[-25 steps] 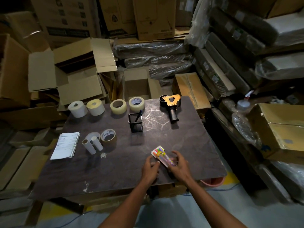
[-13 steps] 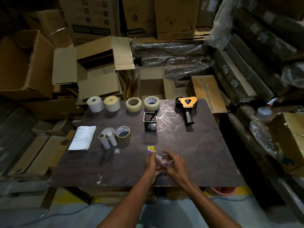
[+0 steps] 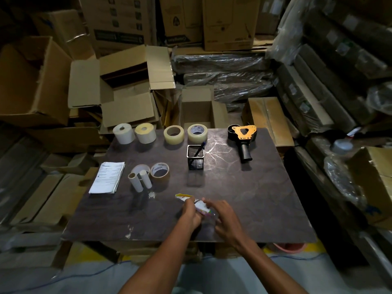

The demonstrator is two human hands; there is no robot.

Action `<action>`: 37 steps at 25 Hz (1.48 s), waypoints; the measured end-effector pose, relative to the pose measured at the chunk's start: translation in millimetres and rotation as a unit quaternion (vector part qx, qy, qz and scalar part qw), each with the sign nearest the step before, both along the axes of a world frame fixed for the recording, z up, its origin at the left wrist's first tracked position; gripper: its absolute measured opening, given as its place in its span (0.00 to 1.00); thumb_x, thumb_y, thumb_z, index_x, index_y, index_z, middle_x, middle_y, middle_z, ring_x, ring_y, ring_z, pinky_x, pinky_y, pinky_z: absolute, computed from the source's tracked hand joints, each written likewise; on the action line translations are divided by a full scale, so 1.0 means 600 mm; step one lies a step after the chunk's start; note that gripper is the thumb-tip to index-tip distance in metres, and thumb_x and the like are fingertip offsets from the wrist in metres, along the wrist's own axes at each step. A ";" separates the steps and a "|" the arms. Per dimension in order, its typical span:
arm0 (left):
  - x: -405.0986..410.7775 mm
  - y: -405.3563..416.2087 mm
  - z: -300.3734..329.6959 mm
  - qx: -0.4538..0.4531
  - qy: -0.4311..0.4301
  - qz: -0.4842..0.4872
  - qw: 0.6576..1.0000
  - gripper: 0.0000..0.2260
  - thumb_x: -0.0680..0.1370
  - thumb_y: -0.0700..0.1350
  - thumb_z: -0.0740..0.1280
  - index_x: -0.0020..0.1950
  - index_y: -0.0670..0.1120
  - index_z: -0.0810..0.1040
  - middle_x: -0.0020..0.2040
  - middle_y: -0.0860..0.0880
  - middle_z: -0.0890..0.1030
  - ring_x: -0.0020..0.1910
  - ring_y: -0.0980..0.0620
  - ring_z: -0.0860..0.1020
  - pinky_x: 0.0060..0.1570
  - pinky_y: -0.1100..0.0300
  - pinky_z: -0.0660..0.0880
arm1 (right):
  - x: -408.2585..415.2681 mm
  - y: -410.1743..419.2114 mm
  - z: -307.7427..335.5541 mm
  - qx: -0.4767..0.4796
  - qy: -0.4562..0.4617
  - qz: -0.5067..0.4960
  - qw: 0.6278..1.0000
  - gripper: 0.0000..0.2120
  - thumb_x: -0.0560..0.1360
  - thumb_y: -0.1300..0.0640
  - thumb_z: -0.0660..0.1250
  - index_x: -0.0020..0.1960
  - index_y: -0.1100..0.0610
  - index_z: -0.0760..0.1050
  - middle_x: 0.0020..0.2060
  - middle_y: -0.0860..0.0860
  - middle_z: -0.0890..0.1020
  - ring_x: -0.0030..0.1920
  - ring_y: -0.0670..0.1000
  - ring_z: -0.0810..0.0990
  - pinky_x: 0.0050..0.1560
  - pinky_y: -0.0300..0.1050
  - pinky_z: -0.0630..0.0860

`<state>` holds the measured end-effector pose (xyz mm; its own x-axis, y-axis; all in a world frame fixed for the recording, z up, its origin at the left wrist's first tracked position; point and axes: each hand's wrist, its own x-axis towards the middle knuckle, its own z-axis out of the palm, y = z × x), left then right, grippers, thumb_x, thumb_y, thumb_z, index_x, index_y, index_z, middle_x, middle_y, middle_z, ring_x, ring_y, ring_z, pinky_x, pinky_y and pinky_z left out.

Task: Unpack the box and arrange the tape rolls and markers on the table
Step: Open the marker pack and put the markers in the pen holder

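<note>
Both hands hold a clear packet of coloured markers (image 3: 200, 205) just above the dark table (image 3: 254, 198). My left hand (image 3: 191, 213) grips its far end; my right hand (image 3: 224, 219) curls round the near end. Along the table's far edge stand two white label rolls (image 3: 123, 133) (image 3: 145, 133) and two clear tape rolls (image 3: 173, 134) (image 3: 197, 132). A brown tape roll (image 3: 160, 171) lies mid-left beside small white paper rolls (image 3: 139, 179). A black mesh pen holder (image 3: 195, 157) with one pen stands at the centre.
An orange-and-black tape dispenser (image 3: 242, 137) lies at the far right of the table. A folded paper sheet (image 3: 107, 177) sits near the left edge. An open cardboard box (image 3: 197, 109) stands behind the table; stacked cartons and wrapped bundles surround it.
The marker packet has been lifted and turned on edge between both hands, which have closed in round it. The camera has moved closer to the table.
</note>
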<state>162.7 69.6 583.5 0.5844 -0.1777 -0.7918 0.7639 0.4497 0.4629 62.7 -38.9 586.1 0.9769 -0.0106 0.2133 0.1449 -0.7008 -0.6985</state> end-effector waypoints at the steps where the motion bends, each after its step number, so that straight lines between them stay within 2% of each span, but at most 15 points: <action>1: 0.003 -0.001 -0.001 -0.003 0.009 0.018 1.000 0.17 0.83 0.42 0.49 0.46 0.33 0.73 0.33 0.37 0.80 0.40 0.40 0.73 0.48 0.45 0.72 | -0.004 -0.002 0.005 0.004 0.001 -0.005 1.000 0.38 0.63 0.68 0.66 0.72 0.49 0.70 0.62 0.42 0.76 0.61 0.39 0.71 0.62 0.32 0.68; 3: 0.014 -0.003 -0.007 -0.020 0.025 0.055 0.998 0.14 0.82 0.42 0.51 0.52 0.36 0.72 0.43 0.38 0.78 0.41 0.41 0.76 0.39 0.44 0.76 | -0.014 -0.006 0.014 0.018 0.000 -0.016 1.000 0.40 0.59 0.68 0.62 0.71 0.50 0.70 0.59 0.41 0.74 0.59 0.37 0.70 0.60 0.29 0.67; 4: 0.016 -0.004 -0.011 -0.022 0.023 0.065 0.997 0.14 0.82 0.43 0.51 0.52 0.37 0.72 0.46 0.39 0.77 0.42 0.42 0.76 0.39 0.43 0.76 | -0.019 -0.008 0.015 0.023 -0.004 -0.025 0.999 0.40 0.59 0.68 0.61 0.70 0.49 0.70 0.57 0.41 0.74 0.59 0.38 0.71 0.60 0.30 0.68; 7: 0.019 -0.008 -0.011 -0.043 0.023 0.073 0.996 0.16 0.83 0.46 0.50 0.51 0.37 0.72 0.49 0.39 0.76 0.44 0.43 0.77 0.47 0.41 0.72 | -0.027 -0.016 0.008 0.036 0.000 -0.054 0.998 0.36 0.62 0.66 0.62 0.68 0.48 0.70 0.56 0.42 0.76 0.56 0.41 0.74 0.59 0.37 0.73; 11: 0.021 -0.013 -0.009 -0.064 0.026 0.082 0.994 0.16 0.82 0.50 0.52 0.58 0.39 0.71 0.54 0.40 0.77 0.45 0.42 0.77 0.42 0.44 0.72 | -0.035 -0.013 0.018 0.035 0.020 -0.085 0.996 0.30 0.67 0.64 0.63 0.68 0.45 0.71 0.52 0.42 0.76 0.52 0.42 0.74 0.55 0.32 0.71; 14: 0.012 -0.016 -0.003 -0.078 0.013 0.098 0.992 0.13 0.82 0.51 0.53 0.54 0.44 0.71 0.49 0.42 0.78 0.44 0.42 0.78 0.46 0.45 0.73 | -0.038 -0.013 0.017 0.032 0.033 -0.107 0.993 0.25 0.71 0.60 0.62 0.66 0.44 0.72 0.48 0.45 0.75 0.49 0.44 0.75 0.52 0.37 0.74; 18: 0.012 -0.019 0.007 -0.110 0.006 0.117 0.987 0.12 0.82 0.50 0.55 0.49 0.42 0.70 0.45 0.44 0.78 0.42 0.44 0.77 0.47 0.48 0.73 | -0.038 -0.015 0.009 0.026 0.050 -0.138 0.989 0.18 0.74 0.54 0.61 0.63 0.45 0.74 0.47 0.46 0.77 0.48 0.46 0.76 0.50 0.44 0.76; 23: 0.013 -0.019 0.024 -0.134 -0.009 0.122 0.983 0.13 0.80 0.53 0.59 0.46 0.43 0.72 0.43 0.45 0.76 0.41 0.45 0.77 0.46 0.50 0.73 | -0.036 -0.018 0.002 0.077 0.044 -0.151 0.985 0.15 0.75 0.54 0.60 0.61 0.45 0.73 0.44 0.45 0.81 0.43 0.44 0.78 0.44 0.44 0.77; 25: 0.013 -0.019 0.027 -0.126 -0.026 0.120 0.984 0.14 0.80 0.53 0.59 0.46 0.44 0.74 0.42 0.46 0.75 0.40 0.45 0.76 0.44 0.51 0.73 | -0.036 -0.016 0.005 0.120 0.045 -0.163 0.978 0.13 0.78 0.55 0.61 0.62 0.45 0.73 0.40 0.46 0.82 0.39 0.44 0.79 0.39 0.41 0.75; 27: 0.014 -0.020 0.029 -0.126 -0.034 0.120 0.984 0.14 0.79 0.53 0.59 0.47 0.44 0.75 0.42 0.47 0.75 0.40 0.45 0.76 0.44 0.52 0.73 | -0.036 -0.013 0.010 0.182 0.051 -0.187 0.964 0.12 0.81 0.55 0.62 0.62 0.46 0.73 0.38 0.47 0.85 0.40 0.42 0.83 0.40 0.40 0.78; 30: 0.015 -0.021 0.031 -0.136 -0.035 0.124 0.982 0.14 0.79 0.54 0.59 0.46 0.45 0.76 0.42 0.47 0.76 0.41 0.45 0.76 0.46 0.52 0.72 | -0.034 -0.015 0.013 0.239 0.062 -0.219 0.944 0.13 0.80 0.56 0.65 0.64 0.50 0.73 0.36 0.46 0.86 0.42 0.41 0.84 0.45 0.40 0.80; 33: 0.016 -0.022 0.031 -0.150 -0.034 0.129 0.980 0.15 0.79 0.56 0.58 0.46 0.45 0.76 0.42 0.47 0.77 0.41 0.45 0.76 0.48 0.52 0.71 | -0.034 -0.019 0.011 0.252 0.085 -0.199 0.943 0.23 0.72 0.57 0.75 0.64 0.51 0.74 0.37 0.48 0.86 0.40 0.44 0.85 0.45 0.42 0.82; 37: 0.017 -0.021 0.030 -0.138 -0.039 0.130 0.981 0.16 0.79 0.57 0.58 0.48 0.45 0.75 0.42 0.47 0.75 0.42 0.45 0.76 0.47 0.52 0.72 | -0.036 -0.019 0.013 0.236 0.096 -0.191 0.948 0.25 0.67 0.57 0.78 0.61 0.50 0.76 0.41 0.47 0.86 0.42 0.41 0.84 0.42 0.35 0.80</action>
<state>173.1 57.2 601.4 0.6951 -0.2159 -0.6858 0.5738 0.7413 0.3482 40.9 -50.0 594.0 0.9031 -0.4210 -0.0847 -0.2175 -0.2785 -0.9355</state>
